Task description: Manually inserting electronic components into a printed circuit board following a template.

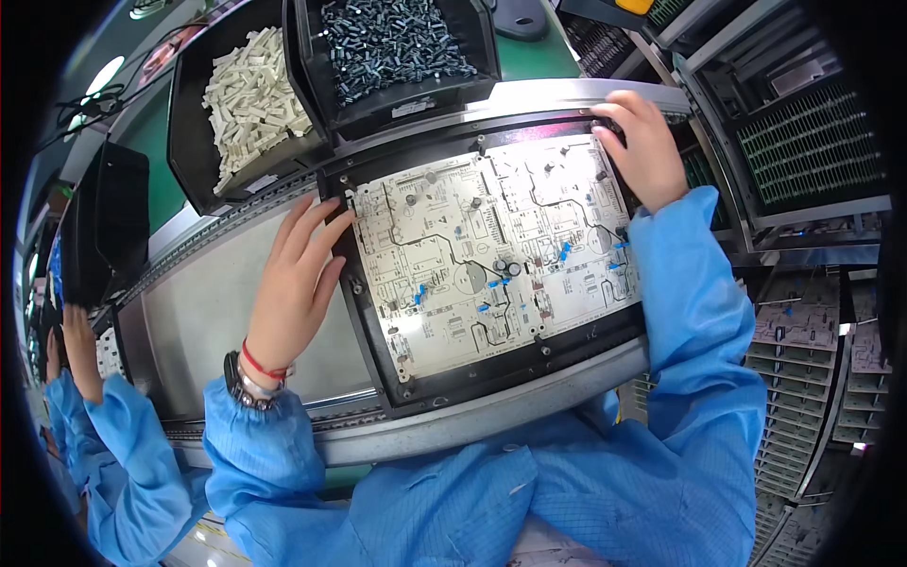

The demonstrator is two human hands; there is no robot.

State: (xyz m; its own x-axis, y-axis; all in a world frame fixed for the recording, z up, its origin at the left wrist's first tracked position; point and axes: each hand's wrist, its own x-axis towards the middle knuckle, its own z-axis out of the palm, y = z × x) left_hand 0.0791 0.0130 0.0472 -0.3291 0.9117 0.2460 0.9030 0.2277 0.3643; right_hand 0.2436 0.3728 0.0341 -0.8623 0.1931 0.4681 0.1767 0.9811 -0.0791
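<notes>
A circuit board (425, 274) lies in a frame (491, 375) between left hand (298, 283) and right hand (650, 156); two bins (378, 119) behind, racks (803, 142) right.

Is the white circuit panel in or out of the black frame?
In: the black frame surrounds the white circuit panel where visible.

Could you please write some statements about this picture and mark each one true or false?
1. The wearer's left hand is at the black frame's left side. True.
2. The right hand is at the frame's lower left corner. False: it is at the upper right.
3. A red band circles the left wrist. True.
4. The pale parts lie right of the dark parts. False: they lie on the left.
</notes>
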